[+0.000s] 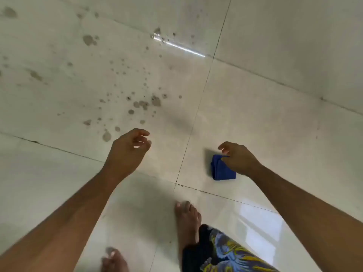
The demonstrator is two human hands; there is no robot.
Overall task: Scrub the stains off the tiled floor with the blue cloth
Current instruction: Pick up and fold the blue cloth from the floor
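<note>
The blue cloth is folded small and sits low over the pale tiled floor, right of centre. My right hand is over its upper right part, and its curled fingers pinch the cloth's top edge. The index finger sticks out to the left. My left hand hangs in the air left of centre with loosely curled fingers and holds nothing. Several dark stains of different sizes speckle the tile just beyond my left hand and spread far to the upper left.
Dark grout lines cross between the big tiles. My bare feet stand at the bottom, next to a patterned trouser leg. A bright wet streak glints at the top. Light reflects on the tile at lower right.
</note>
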